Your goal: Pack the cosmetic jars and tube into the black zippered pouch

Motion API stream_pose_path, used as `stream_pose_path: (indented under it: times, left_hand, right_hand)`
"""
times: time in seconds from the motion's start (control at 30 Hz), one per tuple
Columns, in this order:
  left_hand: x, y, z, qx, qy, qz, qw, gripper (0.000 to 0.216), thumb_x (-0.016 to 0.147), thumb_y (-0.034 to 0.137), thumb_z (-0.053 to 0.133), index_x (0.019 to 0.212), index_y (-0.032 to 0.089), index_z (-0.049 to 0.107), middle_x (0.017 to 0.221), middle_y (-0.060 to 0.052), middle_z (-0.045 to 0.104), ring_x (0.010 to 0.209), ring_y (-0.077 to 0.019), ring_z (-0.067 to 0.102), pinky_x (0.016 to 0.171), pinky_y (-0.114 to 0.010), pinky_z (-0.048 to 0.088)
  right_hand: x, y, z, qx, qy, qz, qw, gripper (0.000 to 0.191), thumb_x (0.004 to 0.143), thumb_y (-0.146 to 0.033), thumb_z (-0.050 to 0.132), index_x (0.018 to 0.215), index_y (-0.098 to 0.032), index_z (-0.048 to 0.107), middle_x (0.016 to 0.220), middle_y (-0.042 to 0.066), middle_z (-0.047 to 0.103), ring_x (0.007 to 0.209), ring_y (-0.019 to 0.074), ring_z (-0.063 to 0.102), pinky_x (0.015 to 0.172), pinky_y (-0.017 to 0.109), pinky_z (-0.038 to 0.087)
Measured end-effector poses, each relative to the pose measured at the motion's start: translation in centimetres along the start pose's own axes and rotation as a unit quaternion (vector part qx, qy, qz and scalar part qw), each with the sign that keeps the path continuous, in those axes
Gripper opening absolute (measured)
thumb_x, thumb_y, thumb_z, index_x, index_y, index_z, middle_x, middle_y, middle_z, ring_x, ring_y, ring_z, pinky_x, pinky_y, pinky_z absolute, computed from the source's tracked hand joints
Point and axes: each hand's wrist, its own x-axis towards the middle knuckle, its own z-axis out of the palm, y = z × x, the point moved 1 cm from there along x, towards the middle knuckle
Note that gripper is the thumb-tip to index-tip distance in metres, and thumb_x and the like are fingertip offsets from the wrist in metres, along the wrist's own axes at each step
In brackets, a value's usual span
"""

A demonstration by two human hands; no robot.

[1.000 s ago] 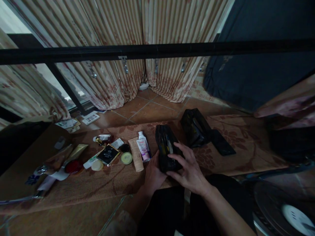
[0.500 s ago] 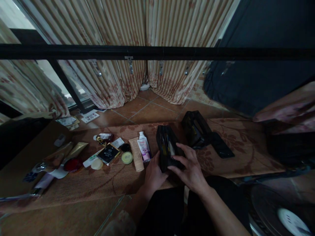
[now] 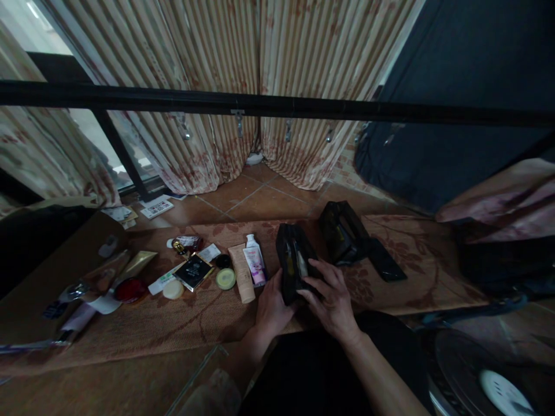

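Observation:
A black zip pouch stands with its top parted, on the brown patterned cloth in front of me. Light and yellowish items show inside it. My left hand is closed around the pouch's near left side. My right hand grips the right side, its fingertips at the opening. Left of the pouch lie a white and pink tube and a beige tube. On the other side sits a second black case with a handle-like strap, and a flat black object touches it.
Farther left are a green-lidded jar, a black square packet, a red jar and a cardboard box with more tubes. A dark rail crosses before the curtains. A round stool-like object stands at lower right.
My view has shifted slightly. Both hands stay on the pouch, and my right hand's fingers have moved a little at its opening.

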Motion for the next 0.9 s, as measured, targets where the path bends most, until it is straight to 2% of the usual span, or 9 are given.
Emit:
stream_pose_path:
  times: [0.17, 0.3, 0.4, 0.47, 0.6, 0.73, 0.9]
  left_hand:
    - [-0.2, -0.5, 0.2, -0.004, 0.008, 0.014, 1.000, 0.076, 0.074, 0.032, 0.068, 0.141, 0.022, 0.034, 0.134, -0.012, 0.053, 0.124, -0.0283, 0.050, 0.102, -0.049, 0.043]
    - [-0.4, -0.5, 0.3, -0.003, 0.015, 0.019, 1.000, 0.072, 0.075, 0.029, 0.066, 0.140, 0.021, 0.034, 0.136, -0.012, 0.052, 0.126, -0.0277, 0.049, 0.103, -0.049, 0.042]
    - [-0.9, -0.1, 0.0, -0.011, 0.030, 0.021, 0.999, 0.069, 0.076, 0.027, 0.065, 0.137, 0.020, 0.035, 0.136, -0.013, 0.051, 0.125, -0.0267, 0.049, 0.104, -0.047, 0.041]
    - [-1.6, 0.1, -0.3, -0.019, 0.043, 0.017, 0.999, 0.064, 0.075, 0.027, 0.066, 0.132, 0.019, 0.039, 0.128, -0.011, 0.055, 0.119, -0.0251, 0.053, 0.100, -0.044, 0.044]
    - [-3.2, 0.5, -0.5, -0.026, 0.058, 0.015, 0.998, 0.041, 0.077, 0.027, 0.064, 0.113, 0.021, 0.046, 0.106, -0.005, 0.060, 0.098, -0.0204, 0.060, 0.086, -0.038, 0.051]
    - [-3.9, 1.0, -0.2, -0.004, 0.088, 0.036, 0.995, 0.025, 0.081, 0.022, 0.060, 0.103, 0.022, 0.049, 0.098, -0.004, 0.059, 0.094, -0.0189, 0.060, 0.084, -0.035, 0.050]
    - [-3.7, 1.7, 0.1, 0.000, 0.106, 0.049, 0.993, 0.016, 0.086, 0.023, 0.055, 0.101, 0.022, 0.050, 0.097, -0.004, 0.060, 0.094, -0.0186, 0.059, 0.084, -0.034, 0.050]
  right_hand:
    - [-0.1, -1.1, -0.4, -0.021, -0.022, -0.004, 1.000, 0.039, 0.081, -0.035, 0.066, 0.120, -0.029, 0.061, 0.141, 0.009, 0.044, 0.126, 0.0307, 0.044, 0.097, 0.054, 0.044]
    - [0.3, -1.5, -0.7, -0.019, -0.047, -0.045, 0.998, 0.038, 0.083, -0.030, 0.063, 0.121, -0.032, 0.060, 0.145, 0.007, 0.039, 0.129, 0.0304, 0.040, 0.098, 0.054, 0.042]
    - [0.9, -1.6, -1.1, -0.014, -0.098, -0.067, 0.993, 0.037, 0.084, -0.028, 0.061, 0.121, -0.031, 0.060, 0.145, 0.007, 0.038, 0.130, 0.0297, 0.038, 0.100, 0.054, 0.041]
    - [1.3, -1.6, -1.5, -0.013, -0.138, -0.075, 0.987, 0.039, 0.084, -0.026, 0.060, 0.123, -0.030, 0.059, 0.146, 0.008, 0.036, 0.131, 0.0296, 0.037, 0.101, 0.054, 0.040]
    - [1.7, -1.5, -1.9, -0.012, -0.187, -0.086, 0.979, 0.040, 0.084, -0.020, 0.056, 0.123, -0.029, 0.059, 0.148, 0.007, 0.035, 0.132, 0.0294, 0.036, 0.102, 0.055, 0.039]
    - [1.6, -1.3, -1.9, -0.001, -0.189, -0.090, 0.978, 0.037, 0.085, -0.021, 0.054, 0.121, -0.029, 0.060, 0.146, 0.007, 0.039, 0.130, 0.0289, 0.038, 0.101, 0.055, 0.040]
    - [1.3, -0.8, -1.7, 0.009, -0.167, -0.081, 0.983, 0.037, 0.085, -0.022, 0.055, 0.122, -0.030, 0.060, 0.143, 0.006, 0.043, 0.128, 0.0289, 0.042, 0.099, 0.054, 0.043]
